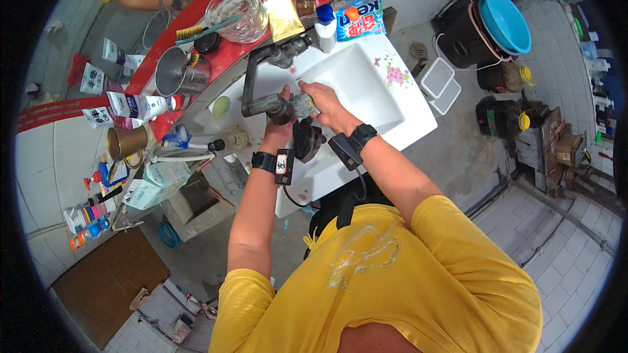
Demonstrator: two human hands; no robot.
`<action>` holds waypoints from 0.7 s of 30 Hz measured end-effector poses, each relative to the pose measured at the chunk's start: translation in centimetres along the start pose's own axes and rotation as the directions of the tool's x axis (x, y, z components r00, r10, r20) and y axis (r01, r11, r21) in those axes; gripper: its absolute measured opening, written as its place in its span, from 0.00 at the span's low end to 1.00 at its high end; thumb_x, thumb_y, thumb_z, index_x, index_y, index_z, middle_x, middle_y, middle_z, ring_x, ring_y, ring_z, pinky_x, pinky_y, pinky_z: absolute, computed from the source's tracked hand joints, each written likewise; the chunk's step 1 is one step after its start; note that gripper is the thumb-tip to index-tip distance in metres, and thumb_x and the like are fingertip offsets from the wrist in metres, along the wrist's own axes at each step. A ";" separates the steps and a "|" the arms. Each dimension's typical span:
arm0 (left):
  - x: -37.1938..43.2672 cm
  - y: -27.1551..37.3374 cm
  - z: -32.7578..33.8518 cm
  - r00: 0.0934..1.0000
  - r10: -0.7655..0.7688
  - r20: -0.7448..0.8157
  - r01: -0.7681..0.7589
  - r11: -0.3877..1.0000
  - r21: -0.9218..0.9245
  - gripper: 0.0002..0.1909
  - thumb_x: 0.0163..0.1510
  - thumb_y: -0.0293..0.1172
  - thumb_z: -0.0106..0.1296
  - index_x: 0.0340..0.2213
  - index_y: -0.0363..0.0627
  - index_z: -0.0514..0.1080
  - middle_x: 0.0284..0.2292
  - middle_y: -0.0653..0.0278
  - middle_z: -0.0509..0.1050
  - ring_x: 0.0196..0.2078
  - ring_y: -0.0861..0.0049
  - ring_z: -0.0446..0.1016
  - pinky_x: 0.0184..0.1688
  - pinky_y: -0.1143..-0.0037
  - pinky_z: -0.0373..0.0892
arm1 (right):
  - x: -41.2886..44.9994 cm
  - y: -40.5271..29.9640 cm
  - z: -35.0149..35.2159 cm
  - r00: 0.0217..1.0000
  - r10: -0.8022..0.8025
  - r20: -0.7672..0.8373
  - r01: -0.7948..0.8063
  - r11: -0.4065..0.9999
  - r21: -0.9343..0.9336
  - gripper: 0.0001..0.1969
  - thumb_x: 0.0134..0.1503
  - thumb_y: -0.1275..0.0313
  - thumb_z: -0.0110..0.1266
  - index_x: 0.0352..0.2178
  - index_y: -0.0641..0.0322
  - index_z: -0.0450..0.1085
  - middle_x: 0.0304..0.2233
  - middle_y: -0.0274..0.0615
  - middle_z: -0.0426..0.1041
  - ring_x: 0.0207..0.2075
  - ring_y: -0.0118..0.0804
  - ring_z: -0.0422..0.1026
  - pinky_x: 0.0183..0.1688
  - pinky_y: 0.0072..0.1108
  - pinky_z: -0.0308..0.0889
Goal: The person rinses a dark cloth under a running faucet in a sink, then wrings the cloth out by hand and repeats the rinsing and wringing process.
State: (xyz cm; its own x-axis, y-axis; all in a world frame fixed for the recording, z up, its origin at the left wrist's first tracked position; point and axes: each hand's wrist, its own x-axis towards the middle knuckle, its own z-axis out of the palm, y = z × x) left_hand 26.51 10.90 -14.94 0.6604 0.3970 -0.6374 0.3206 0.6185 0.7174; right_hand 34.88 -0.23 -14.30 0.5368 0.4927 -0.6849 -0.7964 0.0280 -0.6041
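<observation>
Over a white washbasin point(412, 127) with painted flowers, my left hand point(278, 132) and my right hand point(325, 103) come together under the spout of a dark swivel faucet point(248, 78). Between them is a wet grey cloth item point(303, 106), possibly a sock; my right fingers pinch its side. The left fingers are partly hidden behind the spout end, but they touch the same item. Just below the hands, a dark bunched cloth point(307, 141) lies in the basin, close to my left wrist. A green bar of soap point(221, 107) rests at the basin's left corner.
A detergent bag point(359, 12) and a white bottle with blue cap point(326, 29) stand behind the basin. The red ledge point(216, 66) bears a glass pitcher point(240, 14), a metal cup point(172, 72) and tubes. Blue basin point(508, 20) and buckets stand at the right.
</observation>
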 end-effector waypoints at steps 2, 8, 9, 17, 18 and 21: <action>0.5 -1.5 -3.6 1.000 0.017 0.019 -0.016 0.997 -0.079 0.17 0.52 0.40 0.47 0.43 0.51 0.63 0.40 0.70 0.67 0.38 0.83 0.66 0.36 0.78 0.65 | -0.6 -0.3 0.7 0.998 0.060 -0.003 -0.060 0.998 -0.007 0.15 0.50 0.56 0.52 0.28 0.57 0.67 0.27 0.33 0.66 0.27 0.29 0.64 0.26 0.26 0.60; 0.8 -2.4 -3.4 0.974 0.146 0.173 -0.054 0.891 -0.450 0.10 0.48 0.29 0.54 0.34 0.46 0.68 0.31 0.66 0.71 0.34 0.74 0.70 0.41 0.74 0.69 | 0.5 -1.1 -1.3 0.998 0.058 -0.002 -0.058 0.996 0.065 0.14 0.51 0.56 0.50 0.29 0.54 0.68 0.35 0.35 0.63 0.37 0.32 0.59 0.36 0.33 0.59; 0.6 -2.7 -3.7 0.937 0.314 0.155 -0.291 0.945 -0.151 0.10 0.49 0.29 0.53 0.35 0.47 0.68 0.33 0.65 0.70 0.36 0.73 0.70 0.41 0.73 0.69 | 0.1 -1.2 -0.9 0.998 0.068 0.003 -0.068 0.996 0.052 0.14 0.52 0.56 0.49 0.29 0.54 0.68 0.36 0.35 0.63 0.38 0.33 0.58 0.36 0.33 0.58; 1.4 -5.0 -6.3 0.974 0.210 0.089 -0.150 0.885 -0.441 0.13 0.54 0.38 0.43 0.37 0.44 0.66 0.33 0.65 0.70 0.36 0.75 0.70 0.39 0.74 0.67 | -1.3 -2.4 0.6 0.997 0.052 0.060 -0.051 0.999 -0.007 0.15 0.52 0.54 0.47 0.24 0.53 0.68 0.34 0.33 0.63 0.35 0.31 0.58 0.34 0.32 0.58; 1.5 -5.0 -6.6 0.979 0.203 0.007 -0.190 0.924 -0.333 0.13 0.54 0.40 0.44 0.38 0.49 0.67 0.35 0.66 0.70 0.38 0.75 0.69 0.40 0.73 0.66 | -1.5 -2.5 1.1 0.996 0.052 0.076 -0.049 0.998 -0.043 0.16 0.52 0.53 0.47 0.23 0.53 0.67 0.32 0.32 0.64 0.33 0.30 0.59 0.33 0.31 0.58; 0.9 -2.9 -0.9 0.959 0.282 0.031 -0.271 0.943 -0.195 0.15 0.53 0.45 0.45 0.39 0.53 0.67 0.38 0.69 0.69 0.41 0.78 0.66 0.44 0.73 0.60 | -0.2 -2.7 -0.2 0.995 0.020 0.099 -0.013 0.997 -0.077 0.15 0.51 0.54 0.49 0.22 0.53 0.66 0.25 0.30 0.65 0.29 0.28 0.62 0.29 0.29 0.59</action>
State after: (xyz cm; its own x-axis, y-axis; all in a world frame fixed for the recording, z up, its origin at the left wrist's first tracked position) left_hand 25.61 10.07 -17.84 0.7445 0.5342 -0.4006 -0.0090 0.6079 0.7940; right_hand 36.98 -0.58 -12.61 0.4902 0.5768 -0.6534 -0.7793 -0.0457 -0.6250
